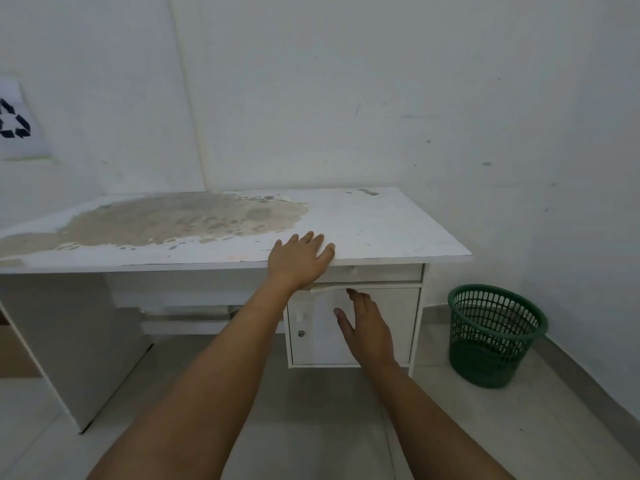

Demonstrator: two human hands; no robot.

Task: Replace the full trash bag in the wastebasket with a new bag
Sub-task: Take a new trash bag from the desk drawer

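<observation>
A green mesh wastebasket [495, 336] stands on the floor to the right of a white desk [398, 233], near the wall. I see no bag inside it. My left hand [299, 259] lies flat on the desk's front edge, fingers spread, holding nothing. My right hand [367, 325] hovers open in front of the desk's cabinet door [391, 313], just below the shut drawer [377, 271], fingers apart and empty. No trash bag is in sight.
The desk top carries a large worn brown patch [180, 220] on its left half. A sheet with a recycling symbol [17, 123] hangs on the left wall. Pale tiled floor [311, 410] lies under my arms. A brown box edge [10, 351] shows at far left.
</observation>
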